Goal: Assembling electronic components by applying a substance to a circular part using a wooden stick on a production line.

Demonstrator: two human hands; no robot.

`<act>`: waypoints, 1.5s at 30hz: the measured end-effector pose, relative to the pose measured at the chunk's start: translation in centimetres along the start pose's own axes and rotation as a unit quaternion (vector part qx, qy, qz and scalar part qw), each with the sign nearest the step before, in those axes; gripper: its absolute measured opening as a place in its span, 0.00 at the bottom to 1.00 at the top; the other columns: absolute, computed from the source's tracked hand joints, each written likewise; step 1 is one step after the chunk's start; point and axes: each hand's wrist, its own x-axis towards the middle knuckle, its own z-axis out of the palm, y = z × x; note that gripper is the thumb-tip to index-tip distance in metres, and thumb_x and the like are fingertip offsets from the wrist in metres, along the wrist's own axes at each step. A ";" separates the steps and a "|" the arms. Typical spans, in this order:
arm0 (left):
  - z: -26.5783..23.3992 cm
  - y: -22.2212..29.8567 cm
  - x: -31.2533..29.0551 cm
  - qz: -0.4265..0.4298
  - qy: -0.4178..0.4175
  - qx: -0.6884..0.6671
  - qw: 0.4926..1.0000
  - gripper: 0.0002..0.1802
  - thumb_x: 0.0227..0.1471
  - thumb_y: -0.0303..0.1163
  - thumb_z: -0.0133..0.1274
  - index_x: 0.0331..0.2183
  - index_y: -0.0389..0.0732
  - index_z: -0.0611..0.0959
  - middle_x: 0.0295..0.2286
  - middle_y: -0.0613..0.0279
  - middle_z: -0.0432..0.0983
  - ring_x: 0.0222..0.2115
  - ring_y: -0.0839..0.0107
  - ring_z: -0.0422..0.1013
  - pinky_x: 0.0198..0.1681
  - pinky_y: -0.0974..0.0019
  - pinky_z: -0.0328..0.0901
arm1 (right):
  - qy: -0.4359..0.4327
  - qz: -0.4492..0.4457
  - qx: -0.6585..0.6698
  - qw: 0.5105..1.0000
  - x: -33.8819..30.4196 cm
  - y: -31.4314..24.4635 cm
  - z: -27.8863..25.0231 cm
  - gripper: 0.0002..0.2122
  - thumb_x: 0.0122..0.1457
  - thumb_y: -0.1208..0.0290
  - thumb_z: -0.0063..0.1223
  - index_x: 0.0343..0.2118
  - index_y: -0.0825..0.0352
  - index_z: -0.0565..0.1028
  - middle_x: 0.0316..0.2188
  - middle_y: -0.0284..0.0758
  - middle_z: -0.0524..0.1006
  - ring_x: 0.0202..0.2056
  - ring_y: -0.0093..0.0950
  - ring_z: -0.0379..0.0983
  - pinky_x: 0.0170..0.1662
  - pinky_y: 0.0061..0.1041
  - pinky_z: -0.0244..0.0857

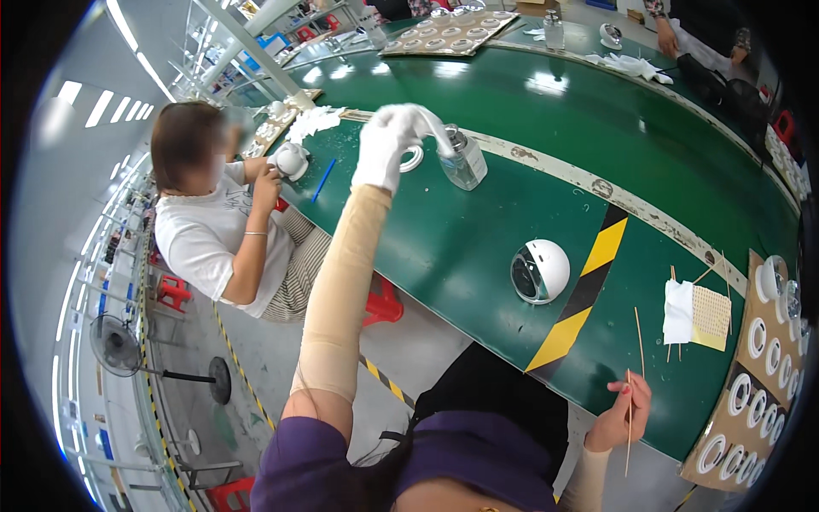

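Observation:
My left hand [391,145], in a white glove, reaches over the green table with a finger stretched down against the side of a clear glass bottle [466,167] with a metal top. Its fingers are apart; the palm side is hidden. A white ring [412,159] lies beside the glove. At the table's near edge, my bare right hand [616,418] is closed on a thin wooden stick [629,444]. Another thin stick [639,337] lies just beyond that hand. A white ball-shaped device [550,269] with a glossy black front rests between my hands.
Black-and-yellow tape [589,273] crosses the table. Right of it lie a white cloth [678,312], a yellow dimpled pad [711,314] and sticks. A cardboard tray [732,380] holds several white rings. At left, a seated person [226,205] handles a white device [290,160] near a blue stick [323,180].

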 end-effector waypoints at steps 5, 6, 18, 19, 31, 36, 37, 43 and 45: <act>1.0 0.6 2.3 -0.029 0.087 0.001 0.996 0.10 0.52 0.33 0.58 0.31 0.34 0.81 0.25 0.65 0.78 0.25 0.81 0.70 0.30 0.74 0.66 | 0.007 0.019 0.018 1.000 -0.4 -0.3 0.3 0.04 0.59 0.85 0.46 0.36 0.77 0.73 0.40 0.47 0.75 0.26 0.26 0.72 0.37 0.22 0.68; 0.7 -1.2 2.3 -0.045 0.013 0.051 0.998 0.09 0.54 0.31 0.57 0.35 0.35 0.81 0.29 0.64 0.79 0.29 0.80 0.72 0.35 0.75 0.67 | 0.008 0.018 0.027 0.999 -0.4 -0.4 0.3 0.04 0.59 0.85 0.46 0.36 0.77 0.73 0.40 0.47 0.75 0.26 0.26 0.72 0.37 0.22 0.68; 1.3 -0.8 1.1 -0.083 -0.161 -0.054 0.982 0.08 0.54 0.26 0.57 0.36 0.34 0.80 0.31 0.62 0.79 0.32 0.78 0.74 0.40 0.73 0.69 | -0.024 -0.006 0.029 0.999 -0.3 0.0 0.0 0.05 0.58 0.86 0.49 0.37 0.75 0.70 0.38 0.50 0.75 0.26 0.30 0.74 0.35 0.25 0.72; 1.5 -1.0 1.0 -0.083 -0.162 -0.054 0.982 0.08 0.54 0.26 0.57 0.36 0.34 0.80 0.31 0.62 0.79 0.32 0.78 0.74 0.40 0.73 0.69 | -0.020 -0.004 0.037 0.999 -0.3 -0.1 0.0 0.05 0.57 0.86 0.49 0.37 0.75 0.70 0.38 0.50 0.75 0.26 0.30 0.74 0.35 0.25 0.72; 1.9 -3.0 0.3 -0.016 -0.142 0.151 0.978 0.15 0.45 0.36 0.67 0.33 0.37 0.84 0.28 0.63 0.75 0.30 0.73 0.72 0.37 0.69 0.68 | -0.025 -0.014 0.018 0.999 -0.1 -0.3 0.2 0.06 0.57 0.87 0.50 0.37 0.75 0.71 0.38 0.49 0.76 0.25 0.29 0.74 0.33 0.25 0.72; 1.4 -2.0 0.8 0.032 -0.128 0.134 0.982 0.10 0.51 0.36 0.62 0.30 0.39 0.86 0.25 0.64 0.74 0.26 0.71 0.70 0.32 0.69 0.66 | -0.043 -0.014 0.028 0.999 -0.2 0.0 -0.1 0.06 0.59 0.86 0.47 0.39 0.76 0.73 0.40 0.50 0.75 0.28 0.28 0.73 0.34 0.23 0.71; 1.2 -1.7 0.9 -0.004 -0.132 0.167 0.977 0.07 0.53 0.29 0.59 0.35 0.37 0.83 0.29 0.69 0.79 0.30 0.82 0.71 0.35 0.77 0.66 | -0.043 -0.015 0.029 0.999 -0.2 0.0 -0.1 0.06 0.59 0.86 0.47 0.39 0.76 0.73 0.41 0.50 0.75 0.28 0.28 0.73 0.34 0.23 0.71; 2.1 -0.2 1.2 -0.125 -0.104 0.076 0.984 0.07 0.53 0.28 0.59 0.36 0.38 0.83 0.30 0.66 0.80 0.29 0.84 0.71 0.32 0.79 0.66 | -0.042 -0.017 0.027 0.999 -0.2 0.2 0.0 0.06 0.59 0.86 0.47 0.39 0.76 0.73 0.41 0.50 0.75 0.28 0.28 0.73 0.34 0.22 0.71; 1.5 -1.6 1.4 -0.093 -0.131 0.127 0.979 0.08 0.53 0.27 0.59 0.36 0.37 0.83 0.31 0.64 0.80 0.30 0.82 0.72 0.34 0.77 0.67 | -0.041 -0.016 0.030 0.999 -0.2 0.1 -0.1 0.06 0.59 0.87 0.47 0.39 0.76 0.73 0.41 0.50 0.75 0.28 0.28 0.73 0.34 0.22 0.71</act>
